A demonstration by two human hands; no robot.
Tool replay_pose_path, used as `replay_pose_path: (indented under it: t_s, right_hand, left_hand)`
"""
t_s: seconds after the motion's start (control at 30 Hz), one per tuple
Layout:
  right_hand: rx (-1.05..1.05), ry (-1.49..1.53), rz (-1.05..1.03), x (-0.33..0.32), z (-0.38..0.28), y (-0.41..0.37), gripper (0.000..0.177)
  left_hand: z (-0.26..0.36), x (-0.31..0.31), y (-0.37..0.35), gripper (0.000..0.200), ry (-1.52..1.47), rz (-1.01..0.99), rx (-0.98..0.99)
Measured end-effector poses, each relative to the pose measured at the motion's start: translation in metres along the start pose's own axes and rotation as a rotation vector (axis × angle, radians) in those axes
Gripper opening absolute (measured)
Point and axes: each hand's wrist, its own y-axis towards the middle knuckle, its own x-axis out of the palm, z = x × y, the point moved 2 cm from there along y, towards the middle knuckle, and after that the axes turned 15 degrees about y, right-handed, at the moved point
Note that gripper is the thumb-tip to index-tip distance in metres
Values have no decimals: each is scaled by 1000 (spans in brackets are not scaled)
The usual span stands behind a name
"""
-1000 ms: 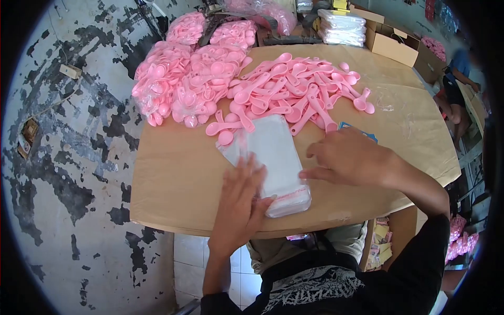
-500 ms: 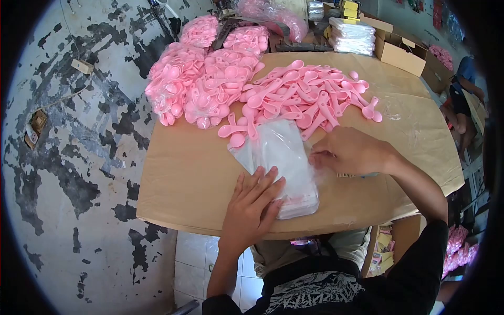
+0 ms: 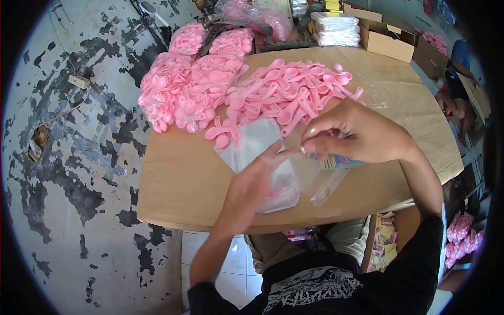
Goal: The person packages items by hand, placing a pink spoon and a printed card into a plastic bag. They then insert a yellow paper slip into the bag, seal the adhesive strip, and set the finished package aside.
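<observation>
My right hand (image 3: 349, 134) pinches the top edge of a clear plastic bag (image 3: 320, 181), which hangs over the brown table to the right of the bag stack. My left hand (image 3: 257, 176), blurred by motion, is raised over the stack of clear bags (image 3: 286, 191), its fingers stretched towards the pinched edge. Whether those fingertips touch the bag I cannot tell. Behind the stack lies a loose heap of pink spoons (image 3: 294, 86). A small stack of colourful cards (image 3: 336, 163) sits partly hidden below my right hand.
Bags full of pink spoons (image 3: 194, 89) stand at the table's back left. Packed clear bags (image 3: 336, 29) and a cardboard box (image 3: 388, 44) are at the back. An open box of cards (image 3: 383, 244) is below the front edge. Another person (image 3: 459, 79) sits far right.
My right hand has drawn a single bag off the stack to the right. My left hand has lifted from the stack and moved up towards my right. The view has shifted slightly.
</observation>
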Motion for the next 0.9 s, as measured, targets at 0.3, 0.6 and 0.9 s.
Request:
replay_pose_path:
  t_s: [0.3,0.6,0.9]
  right_hand:
    - [380,-286,77,-62,79,-50,41]
    - [383,-173,216,-56,85,-38,26]
    - [205,42,493,-34,86,-11,23]
  left_hand:
    - [-5,-23,80,33,-360,54,-153]
    - [-40,-29,101,36,-489,60,-180]
    - [-51,-39,87,43,-436,194,-116]
